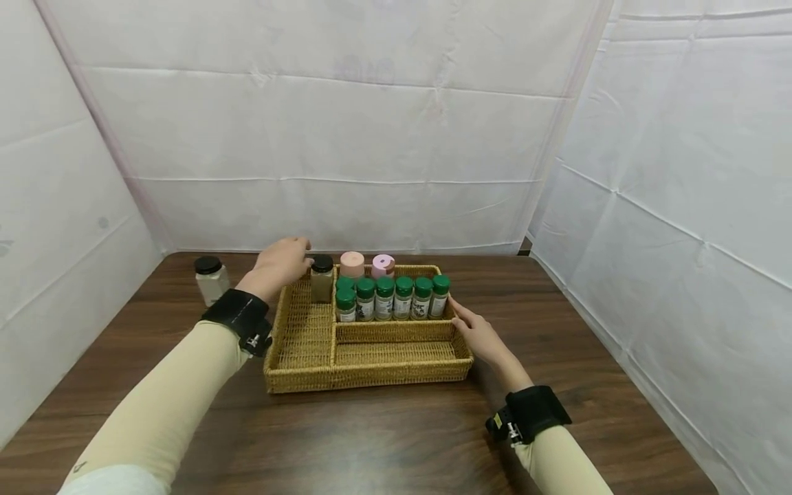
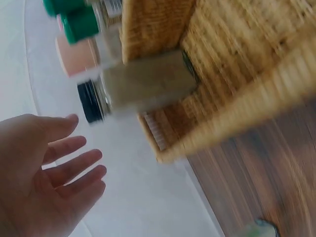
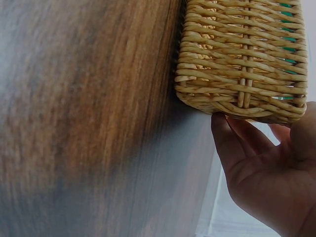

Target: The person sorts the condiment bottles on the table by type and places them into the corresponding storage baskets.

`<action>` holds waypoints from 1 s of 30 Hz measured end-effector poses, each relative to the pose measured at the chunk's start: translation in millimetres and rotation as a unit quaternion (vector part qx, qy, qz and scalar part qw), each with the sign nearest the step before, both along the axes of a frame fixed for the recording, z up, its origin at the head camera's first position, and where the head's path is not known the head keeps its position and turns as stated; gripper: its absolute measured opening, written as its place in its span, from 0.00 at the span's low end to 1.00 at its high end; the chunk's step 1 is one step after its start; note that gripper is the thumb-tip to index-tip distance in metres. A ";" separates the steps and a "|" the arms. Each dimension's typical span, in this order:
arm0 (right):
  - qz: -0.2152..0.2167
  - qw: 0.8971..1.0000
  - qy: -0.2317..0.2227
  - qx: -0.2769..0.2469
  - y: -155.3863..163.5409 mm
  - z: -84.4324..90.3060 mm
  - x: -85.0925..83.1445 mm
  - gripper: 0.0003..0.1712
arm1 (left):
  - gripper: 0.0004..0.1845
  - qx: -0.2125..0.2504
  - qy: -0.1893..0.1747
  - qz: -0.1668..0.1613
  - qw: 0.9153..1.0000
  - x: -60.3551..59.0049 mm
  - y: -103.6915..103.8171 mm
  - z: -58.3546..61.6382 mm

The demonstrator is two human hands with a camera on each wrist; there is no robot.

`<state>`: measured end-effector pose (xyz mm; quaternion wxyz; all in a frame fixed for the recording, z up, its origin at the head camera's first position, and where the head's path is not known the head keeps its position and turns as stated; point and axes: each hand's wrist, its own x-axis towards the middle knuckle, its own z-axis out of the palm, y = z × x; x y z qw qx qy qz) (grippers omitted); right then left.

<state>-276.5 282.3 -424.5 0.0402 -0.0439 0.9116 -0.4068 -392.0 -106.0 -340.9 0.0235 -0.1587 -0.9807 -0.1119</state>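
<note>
Sitting in the basket is one black-lid jar. Left hand hovers open right beside it, right hand rests open on the basket's side. Another black-lid jar waits on the desk, probably left to put in.

the wicker tray is golden straw-yellow, woven in tight horizontal rows with paler vertical ribs. six small jars in it have bright green caps, clear sides and pale labels with dark print. behind them stand two pale pink tubs, one with a purple mark on its lid. the square jar in the left compartment has a black lid and tan-beige contents; another jar on the table has a black lid and off-white contents. the table is dark brown with streaked wood grain. both sleeves are cream, both wrist straps black. the surrounding cloth walls are white.
</note>
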 end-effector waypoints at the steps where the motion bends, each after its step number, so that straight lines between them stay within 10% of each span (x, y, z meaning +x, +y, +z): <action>1: -0.001 1.000 0.000 0.000 0.5 -0.1 0.0 0.31 | 0.20 -0.002 0.001 0.008 1.000 -0.9 -5.0 0.6; 19: -0.001 1.000 0.001 -0.001 1.3 0.0 -0.4 0.31 | 0.23 -0.001 0.003 0.136 0.991 -2.3 -120.7 -23.1; 30: -0.012 1.000 -0.002 -0.003 0.7 -1.7 -0.8 0.31 | 0.24 0.014 0.018 0.121 0.992 2.5 -143.0 -36.6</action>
